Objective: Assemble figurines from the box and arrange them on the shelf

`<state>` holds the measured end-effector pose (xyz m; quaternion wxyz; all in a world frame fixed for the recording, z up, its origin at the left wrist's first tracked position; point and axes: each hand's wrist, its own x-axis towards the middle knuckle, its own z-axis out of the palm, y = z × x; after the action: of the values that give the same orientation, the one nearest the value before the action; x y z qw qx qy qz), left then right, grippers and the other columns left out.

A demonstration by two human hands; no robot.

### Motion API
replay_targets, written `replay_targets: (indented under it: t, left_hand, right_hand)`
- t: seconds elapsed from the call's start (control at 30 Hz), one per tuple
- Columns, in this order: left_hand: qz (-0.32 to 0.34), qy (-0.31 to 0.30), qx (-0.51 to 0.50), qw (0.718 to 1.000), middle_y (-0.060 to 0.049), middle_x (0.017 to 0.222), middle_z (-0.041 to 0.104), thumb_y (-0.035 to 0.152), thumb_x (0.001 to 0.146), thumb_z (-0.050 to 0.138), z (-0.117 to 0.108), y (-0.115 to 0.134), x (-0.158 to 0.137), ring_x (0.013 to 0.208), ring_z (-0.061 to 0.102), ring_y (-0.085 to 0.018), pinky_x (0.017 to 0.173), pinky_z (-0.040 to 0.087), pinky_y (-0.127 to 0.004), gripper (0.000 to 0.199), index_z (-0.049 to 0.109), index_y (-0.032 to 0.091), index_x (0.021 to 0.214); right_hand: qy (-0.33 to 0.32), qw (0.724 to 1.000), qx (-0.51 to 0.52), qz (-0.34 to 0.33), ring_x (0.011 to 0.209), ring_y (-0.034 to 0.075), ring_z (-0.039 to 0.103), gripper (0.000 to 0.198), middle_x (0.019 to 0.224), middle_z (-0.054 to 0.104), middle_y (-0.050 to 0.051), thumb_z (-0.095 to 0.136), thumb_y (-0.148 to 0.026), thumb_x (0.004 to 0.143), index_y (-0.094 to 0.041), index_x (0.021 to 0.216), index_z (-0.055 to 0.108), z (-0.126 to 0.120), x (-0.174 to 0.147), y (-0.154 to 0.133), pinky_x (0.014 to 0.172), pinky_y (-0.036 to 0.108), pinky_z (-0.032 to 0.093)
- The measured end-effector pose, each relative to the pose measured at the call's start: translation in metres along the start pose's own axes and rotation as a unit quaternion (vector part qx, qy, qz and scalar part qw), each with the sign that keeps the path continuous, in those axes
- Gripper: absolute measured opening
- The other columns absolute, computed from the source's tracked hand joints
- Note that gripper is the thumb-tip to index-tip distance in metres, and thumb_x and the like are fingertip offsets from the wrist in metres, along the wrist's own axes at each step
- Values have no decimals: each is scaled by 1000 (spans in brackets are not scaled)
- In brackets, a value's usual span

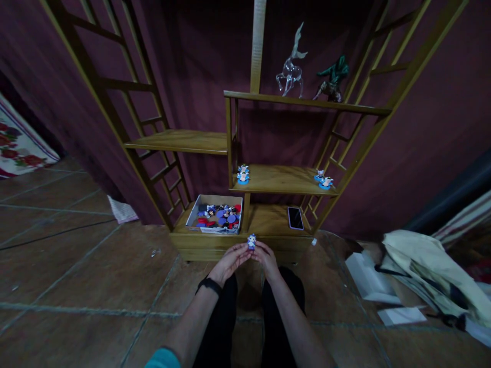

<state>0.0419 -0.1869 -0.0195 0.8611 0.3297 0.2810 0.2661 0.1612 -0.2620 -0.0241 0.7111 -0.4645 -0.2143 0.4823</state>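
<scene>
A small white-and-purple figurine (pixel 251 242) stands upright between my two hands, in front of the lower edge of the wooden shelf unit. My left hand (pixel 233 259) pinches it from the left, and a dark band circles that wrist. From the other side my right hand (pixel 266 255) grips it with closed fingers. Just beyond, at the lower left of the shelf, sits a cardboard box (pixel 194 215) with many small red, blue and black figurines jumbled inside.
Figurines on blue bases stand in a left pair (pixel 243 177) and a right pair (pixel 326 183) on the middle shelf (pixel 282 178). A phone (pixel 295 218) lies below. Up top are a clear horse figure (pixel 291 69) and a green-cloaked figure (pixel 334 79). Bags (pixel 429 266) lie right.
</scene>
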Motion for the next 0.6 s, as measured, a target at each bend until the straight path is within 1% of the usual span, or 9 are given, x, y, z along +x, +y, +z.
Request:
replay_targets:
  t: [0.1, 0.2, 0.4, 0.6]
  left_hand:
    - [-6, 5, -13, 1000, -10, 83, 68, 19, 73, 66, -1, 0, 0, 77, 65, -13, 76, 51, -23, 19, 62, 10, 88]
    - [-1, -3, -17, 1000, -9, 84, 68, 19, 73, 66, -1, -1, 0, 78, 65, -13, 77, 51, -24, 18, 62, 10, 87]
    - [11, -18, 5, 1000, -9, 87, 68, 18, 72, 67, -2, -1, 0, 79, 64, -12, 79, 50, -22, 20, 62, 11, 90]
    - [16, -25, 17, 999, -8, 86, 68, 16, 71, 67, -1, 0, -1, 77, 64, -11, 78, 49, -22, 18, 63, 11, 88]
  right_hand:
    - [-5, 1000, 4, -4, 78, 20, 65, 40, 90, 69, 7, 71, -39, 60, -19, 94, 64, 1, -2, -2, 73, 36, 52]
    - [-9, 1000, -4, -16, 79, 19, 65, 39, 91, 69, 6, 71, -38, 60, -20, 93, 64, 2, -3, -3, 73, 35, 52]
    - [-20, 1000, -1, -19, 78, 18, 64, 35, 88, 69, 4, 71, -37, 61, -21, 91, 65, 4, -4, -5, 74, 34, 51]
    - [-26, 999, -7, -19, 82, 19, 63, 35, 92, 68, 4, 70, -36, 62, -21, 93, 65, 5, -5, -5, 79, 36, 49]
